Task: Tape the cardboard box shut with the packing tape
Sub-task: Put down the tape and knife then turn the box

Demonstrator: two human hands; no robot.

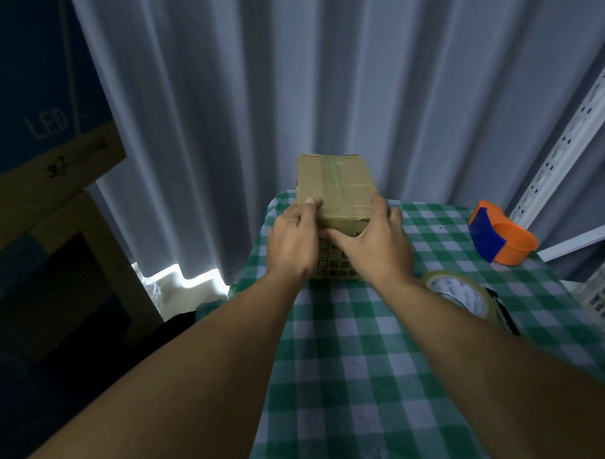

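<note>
A small brown cardboard box point(333, 183) stands at the far end of the green-checked table point(350, 348), flaps closed, with a strip of clear tape running along its top. My left hand point(291, 240) grips the box's near left corner, thumb on the top edge. My right hand point(377, 244) lies against the near right corner and front face, fingers spread across the printed side. A roll of clear packing tape point(459, 294) lies flat on the table to the right of my right forearm.
An orange and blue tape dispenser point(500, 238) sits at the table's far right. Pale curtains point(289, 92) hang behind the box. A white slotted shelf post point(565, 144) rises at the right, large cardboard boxes point(52, 169) stand at the left, and a white crate point(602, 298) is at the right edge.
</note>
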